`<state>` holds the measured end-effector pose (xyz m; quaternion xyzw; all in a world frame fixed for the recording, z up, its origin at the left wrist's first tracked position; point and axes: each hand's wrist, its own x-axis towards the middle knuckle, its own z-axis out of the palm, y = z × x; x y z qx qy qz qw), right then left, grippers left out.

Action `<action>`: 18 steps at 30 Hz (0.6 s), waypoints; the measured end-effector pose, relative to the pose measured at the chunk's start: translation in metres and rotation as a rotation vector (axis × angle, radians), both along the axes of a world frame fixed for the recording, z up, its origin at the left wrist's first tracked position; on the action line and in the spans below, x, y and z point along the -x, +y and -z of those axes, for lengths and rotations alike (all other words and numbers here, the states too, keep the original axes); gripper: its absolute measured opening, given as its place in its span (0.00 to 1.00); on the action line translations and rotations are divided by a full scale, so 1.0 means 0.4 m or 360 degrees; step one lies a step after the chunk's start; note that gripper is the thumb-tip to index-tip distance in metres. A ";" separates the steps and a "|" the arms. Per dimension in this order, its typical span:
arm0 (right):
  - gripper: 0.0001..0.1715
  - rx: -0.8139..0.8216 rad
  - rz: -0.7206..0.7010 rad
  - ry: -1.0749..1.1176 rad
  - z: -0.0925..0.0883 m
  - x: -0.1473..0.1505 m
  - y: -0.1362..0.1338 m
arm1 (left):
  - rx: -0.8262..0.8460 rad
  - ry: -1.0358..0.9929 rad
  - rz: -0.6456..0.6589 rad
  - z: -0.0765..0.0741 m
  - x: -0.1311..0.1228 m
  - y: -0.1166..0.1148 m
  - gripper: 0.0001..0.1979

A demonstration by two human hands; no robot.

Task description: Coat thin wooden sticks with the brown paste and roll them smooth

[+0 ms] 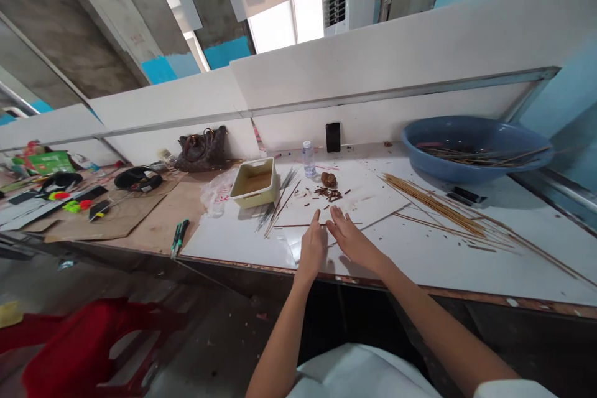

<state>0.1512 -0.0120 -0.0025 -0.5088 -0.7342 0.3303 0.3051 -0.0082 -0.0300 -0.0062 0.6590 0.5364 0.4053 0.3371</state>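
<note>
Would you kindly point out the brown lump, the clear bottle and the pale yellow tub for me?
Brown lump (329,180): head view, middle of its visible surface.
Clear bottle (308,163): head view, middle of its body.
Pale yellow tub (252,200): head view, its front wall.

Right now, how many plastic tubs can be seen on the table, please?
2. The small cream tub stands to the left, beyond the left hand; the large blue tub stands far right of the right hand. Clutter at far left could hide another.
</note>
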 end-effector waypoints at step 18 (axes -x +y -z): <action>0.51 0.0186 0.0159 0.1018 -0.056 0.083 -0.064 | 0.0176 -0.0204 0.0067 -0.022 -0.152 -0.121 0.38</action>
